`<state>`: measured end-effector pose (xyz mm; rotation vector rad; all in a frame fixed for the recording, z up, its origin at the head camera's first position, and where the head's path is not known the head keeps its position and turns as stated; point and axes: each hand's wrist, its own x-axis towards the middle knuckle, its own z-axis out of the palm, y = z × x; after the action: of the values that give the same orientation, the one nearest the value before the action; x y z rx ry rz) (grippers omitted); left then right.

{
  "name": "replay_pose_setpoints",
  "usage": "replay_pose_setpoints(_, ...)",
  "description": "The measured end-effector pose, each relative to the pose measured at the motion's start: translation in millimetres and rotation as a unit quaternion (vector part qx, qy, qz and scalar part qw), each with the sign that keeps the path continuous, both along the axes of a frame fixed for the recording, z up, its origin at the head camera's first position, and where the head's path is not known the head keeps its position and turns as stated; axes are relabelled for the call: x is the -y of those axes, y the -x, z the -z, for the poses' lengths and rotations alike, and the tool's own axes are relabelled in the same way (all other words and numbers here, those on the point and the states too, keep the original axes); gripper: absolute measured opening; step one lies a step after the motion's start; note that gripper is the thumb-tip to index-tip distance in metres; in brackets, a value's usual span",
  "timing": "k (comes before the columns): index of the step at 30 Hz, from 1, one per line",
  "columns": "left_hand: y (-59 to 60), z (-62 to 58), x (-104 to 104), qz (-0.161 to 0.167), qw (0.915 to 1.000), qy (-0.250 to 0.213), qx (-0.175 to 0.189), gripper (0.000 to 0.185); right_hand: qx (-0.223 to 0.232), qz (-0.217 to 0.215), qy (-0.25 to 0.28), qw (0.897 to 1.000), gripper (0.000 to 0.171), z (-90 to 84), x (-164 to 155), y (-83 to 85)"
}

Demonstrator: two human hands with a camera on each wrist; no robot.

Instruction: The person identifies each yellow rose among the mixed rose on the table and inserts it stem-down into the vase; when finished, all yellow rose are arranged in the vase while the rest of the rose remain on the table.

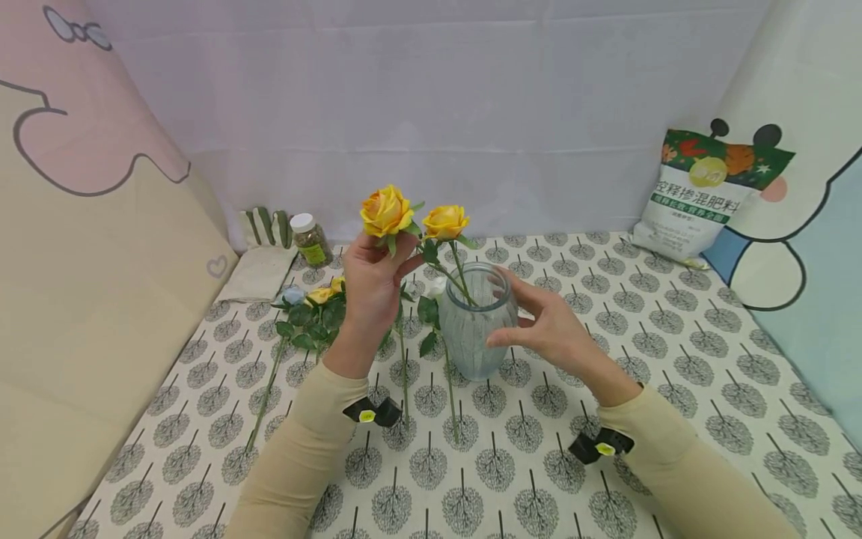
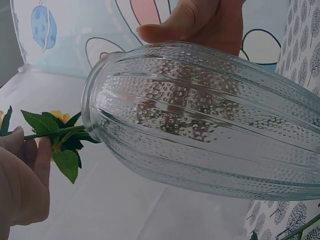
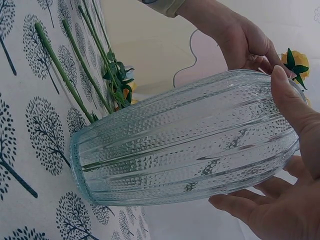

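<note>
A ribbed, dimpled glass vase (image 1: 477,340) stands upright on the cloth. My right hand (image 1: 555,329) grips its right side near the rim, thumb in front and fingers behind, as the right wrist view also shows. Beside the mouth, my left hand (image 1: 377,288) pinches the green stem (image 2: 37,135) of a yellow rose (image 1: 387,210) just below the bloom. A second yellow rose (image 1: 446,222) leans left out of the vase, its stem down inside. Green leaves (image 2: 65,165) cluster at the vase mouth in the left wrist view.
Several roses with leaves (image 1: 306,326) and long stems lie left of the vase; a white bloom (image 1: 437,287) shows behind it. Further back are a glove (image 1: 259,269) and a white-capped jar (image 1: 311,241). A fertilizer bag (image 1: 700,198) stands at the back right.
</note>
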<state>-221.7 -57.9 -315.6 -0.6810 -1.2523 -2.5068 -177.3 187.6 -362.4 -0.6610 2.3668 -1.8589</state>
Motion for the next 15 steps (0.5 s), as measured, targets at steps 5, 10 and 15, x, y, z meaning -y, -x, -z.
replay_pose_setpoints(5,2.0,7.3,-4.6,-0.044,0.9954,0.077,-0.034,0.028,0.0,-0.001,0.005,1.0,0.104,-0.6,0.4,0.0)
replay_pose_setpoints(10,1.2,8.7,-7.0,-0.042,0.9954,0.081,-0.027,0.033,-0.001,0.003,-0.003,1.0,0.103,0.1,0.2,0.0)
replay_pose_setpoints(15,1.2,8.3,-8.3,-0.034,0.9967,0.07,-0.022,0.037,0.001,0.006,-0.009,1.0,0.104,0.3,-0.3,-0.5)
